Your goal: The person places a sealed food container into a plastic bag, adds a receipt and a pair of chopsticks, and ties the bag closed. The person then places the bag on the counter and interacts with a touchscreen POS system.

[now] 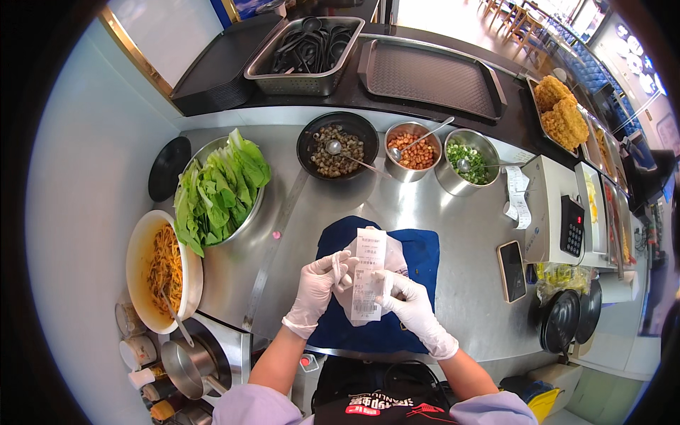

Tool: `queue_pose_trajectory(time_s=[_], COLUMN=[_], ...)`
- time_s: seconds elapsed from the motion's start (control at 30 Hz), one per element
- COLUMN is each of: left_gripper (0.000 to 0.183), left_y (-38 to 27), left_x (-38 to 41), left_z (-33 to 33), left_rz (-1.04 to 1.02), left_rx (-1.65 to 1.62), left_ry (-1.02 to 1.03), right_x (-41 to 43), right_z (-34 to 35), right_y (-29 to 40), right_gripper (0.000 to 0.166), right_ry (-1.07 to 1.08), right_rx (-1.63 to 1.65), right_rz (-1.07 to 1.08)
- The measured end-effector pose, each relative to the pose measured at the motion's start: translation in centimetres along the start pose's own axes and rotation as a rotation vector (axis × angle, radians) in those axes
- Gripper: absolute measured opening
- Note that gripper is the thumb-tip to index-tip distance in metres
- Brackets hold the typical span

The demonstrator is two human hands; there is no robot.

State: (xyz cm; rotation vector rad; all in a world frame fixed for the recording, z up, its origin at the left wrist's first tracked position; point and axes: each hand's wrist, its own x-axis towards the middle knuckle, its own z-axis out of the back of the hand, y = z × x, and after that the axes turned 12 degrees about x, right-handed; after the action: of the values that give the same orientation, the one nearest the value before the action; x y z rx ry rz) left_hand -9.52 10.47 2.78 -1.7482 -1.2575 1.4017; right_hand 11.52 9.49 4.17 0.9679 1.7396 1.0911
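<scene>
My left hand (325, 284), in a white glove, is at the left side of a printed paper slip (370, 244), its thumb and fingertips pinched together. My right hand (406, 300), also gloved, holds the slip's right edge between thumb and fingers. Behind the slip lies a whitish plastic bag (393, 255), partly hidden by the slip and both hands; its contents cannot be made out. The bag rests on a dark blue cloth (425, 244) spread at the front edge of the steel counter. Whether the left fingers also grip the bag cannot be told.
Lettuce in a bowl (223, 186) and shredded food in a white bowl (194, 281) stand left. Behind are a black bowl of snails (340, 151), steel pots of peanuts (411, 151) and chopped scallions (470, 159). A phone (512, 271) and black plates (560, 321) lie right.
</scene>
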Motion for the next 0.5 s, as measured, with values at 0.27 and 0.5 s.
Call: queue_pose_trajectory(time_s=[0.27, 0.5], left_gripper=[0.024, 0.025], left_y=[0.44, 0.33], left_x=[0.3, 0.02], left_z=[0.74, 0.92], left_rz=[-0.014, -0.066], left_rx=[-0.073, -0.074], left_ry=[0.076, 0.111], right_x=[-0.02, 0.0], right_z=[-0.35, -0.13], right_y=[0.2, -0.13], right_gripper=[0.043, 0.042], right_ry=[-0.002, 0.006], right_rx=[0.015, -0.017], right_rz=[0.016, 0.014])
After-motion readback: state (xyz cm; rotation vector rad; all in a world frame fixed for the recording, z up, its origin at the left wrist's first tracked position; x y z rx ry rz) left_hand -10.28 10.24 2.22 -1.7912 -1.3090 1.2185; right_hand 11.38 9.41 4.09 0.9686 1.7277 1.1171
